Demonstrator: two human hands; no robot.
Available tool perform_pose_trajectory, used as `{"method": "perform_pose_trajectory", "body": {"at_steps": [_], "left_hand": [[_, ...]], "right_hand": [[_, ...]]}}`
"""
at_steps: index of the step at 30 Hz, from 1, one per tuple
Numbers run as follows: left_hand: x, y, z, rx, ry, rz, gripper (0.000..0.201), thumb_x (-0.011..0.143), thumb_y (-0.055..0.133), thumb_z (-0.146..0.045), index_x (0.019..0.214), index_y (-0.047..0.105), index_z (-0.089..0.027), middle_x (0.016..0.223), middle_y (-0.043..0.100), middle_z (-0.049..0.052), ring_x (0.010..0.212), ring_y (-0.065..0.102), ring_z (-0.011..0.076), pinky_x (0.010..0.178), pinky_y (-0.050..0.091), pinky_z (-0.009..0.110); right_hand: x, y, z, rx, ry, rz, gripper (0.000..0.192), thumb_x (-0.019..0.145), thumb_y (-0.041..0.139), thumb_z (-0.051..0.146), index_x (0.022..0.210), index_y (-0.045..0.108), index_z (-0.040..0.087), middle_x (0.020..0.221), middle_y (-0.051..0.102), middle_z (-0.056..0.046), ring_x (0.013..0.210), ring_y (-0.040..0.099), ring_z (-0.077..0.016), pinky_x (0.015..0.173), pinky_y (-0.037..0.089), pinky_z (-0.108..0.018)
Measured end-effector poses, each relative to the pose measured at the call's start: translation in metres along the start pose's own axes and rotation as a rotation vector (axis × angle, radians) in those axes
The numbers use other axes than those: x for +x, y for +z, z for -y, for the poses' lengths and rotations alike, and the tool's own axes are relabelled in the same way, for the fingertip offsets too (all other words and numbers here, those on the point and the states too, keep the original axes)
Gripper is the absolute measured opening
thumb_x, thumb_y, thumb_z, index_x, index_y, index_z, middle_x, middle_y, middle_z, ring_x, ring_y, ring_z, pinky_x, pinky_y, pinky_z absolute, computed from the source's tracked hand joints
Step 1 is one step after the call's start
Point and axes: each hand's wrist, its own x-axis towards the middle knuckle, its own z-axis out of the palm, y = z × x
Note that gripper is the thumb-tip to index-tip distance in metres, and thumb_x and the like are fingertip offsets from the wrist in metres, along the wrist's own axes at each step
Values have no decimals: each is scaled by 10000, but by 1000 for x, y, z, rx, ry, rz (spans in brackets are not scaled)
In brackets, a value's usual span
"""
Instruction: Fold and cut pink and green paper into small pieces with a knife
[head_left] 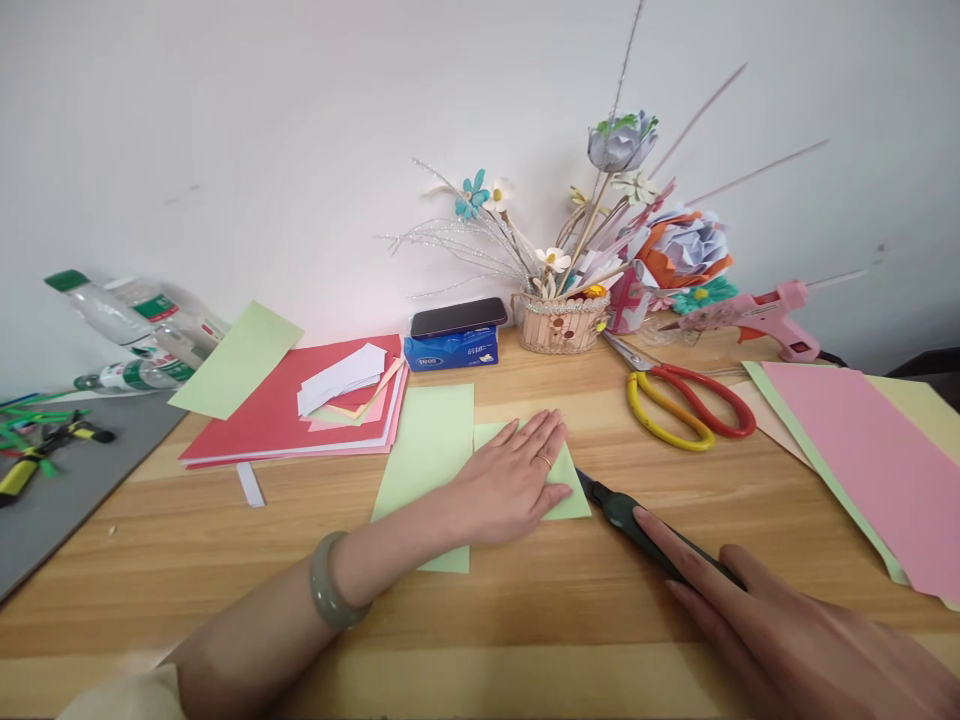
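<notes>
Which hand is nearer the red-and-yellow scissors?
Left. The left hand lies flat on the green paper, just down-left of the scissors. The right hand sits lower, at the frame's bottom, fingers on the dark cutter.

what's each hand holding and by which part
Right hand grips the knife by its handle. Left hand holds nothing, pressing flat on the green paper.

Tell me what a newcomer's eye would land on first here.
First, the left hand pressed flat on a light green paper at the middle of the wooden table. Beside it the right hand rests on a dark cutter. Behind, a basket of paper flowers stands against the wall.
</notes>
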Motion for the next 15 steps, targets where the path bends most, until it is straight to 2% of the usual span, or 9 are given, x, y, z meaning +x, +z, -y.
{"method": "perform_pose_trajectory", "body": {"at_steps": [5, 12, 15], "left_hand": [[0, 0, 0, -35, -7, 3, 640, 965, 117, -466, 1440, 33, -45, 1512, -42, 119, 1384, -72, 175, 1137, 66, 353], [-1, 2, 2, -55, -19, -7, 667, 962, 137, -476, 1435, -13, -30, 1500, -97, 142, 1380, -90, 191, 1139, 89, 361], [-1, 2, 2, -44, -16, -7, 673, 961, 136, -476, 1432, -20, -21, 1500, -98, 148, 1380, -93, 193, 1140, 84, 358]], "right_hand": [[12, -8, 2, -54, -52, -90, 549, 921, 247, 173, 1456, 120, 178, 636, 553, 13, 362, 562, -133, 260, 381, -230], [18, -5, 0, -87, -64, -89, 675, 849, 245, 67, 1460, 53, 280, 667, 559, 17, 300, 512, -130, 257, 389, -252], [22, -4, 1, -86, -43, -97, 648, 872, 268, 121, 1462, 38, 258, 657, 571, 12, 307, 517, -146, 255, 384, -257]]}}
